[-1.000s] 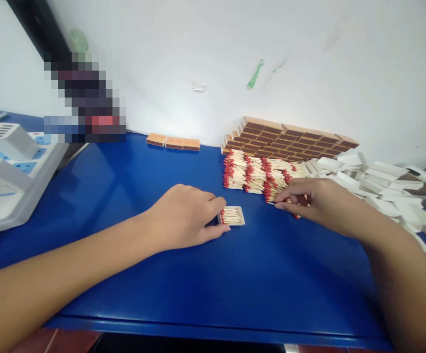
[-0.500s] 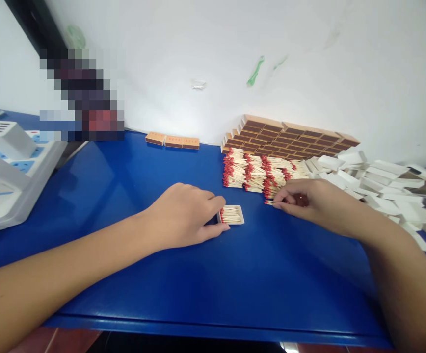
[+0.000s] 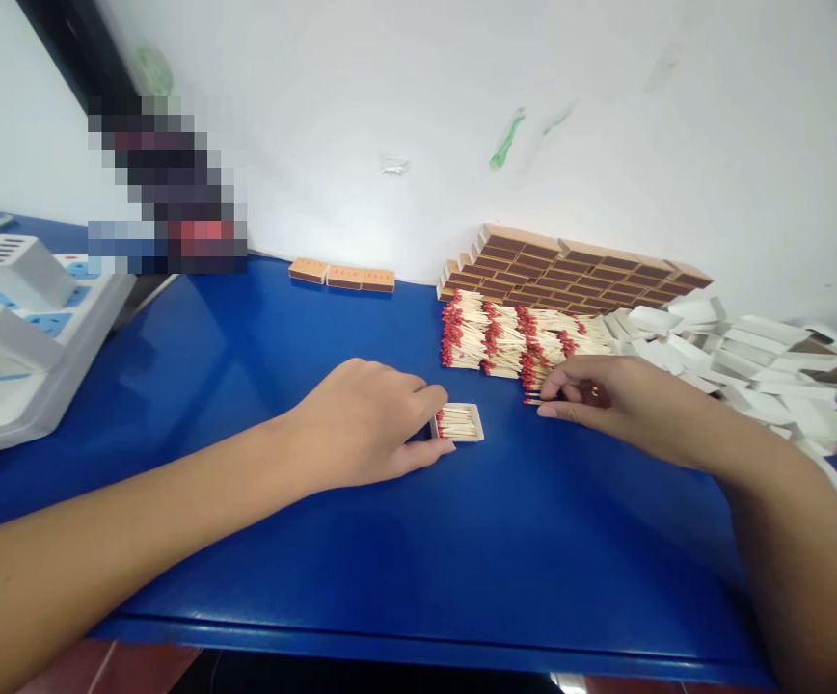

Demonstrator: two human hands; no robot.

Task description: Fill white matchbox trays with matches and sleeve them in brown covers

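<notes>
L hand (image 3: 367, 422) pinches small open matchbox tray (image 3: 479, 430) w/ matches on blue counter (image 3: 418, 569); R hand (image 3: 617, 400), fingers narrow, by match pile (image 3: 509, 339), can't tell if gripping.

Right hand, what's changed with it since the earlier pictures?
Red match heads showing under the right hand a second ago are out of sight. Its fingers have edged slightly left, and a match lies at their tips; whether they grip it, I can't tell. The left hand stays on the matchbox tray, and the match piles look the same.
</notes>
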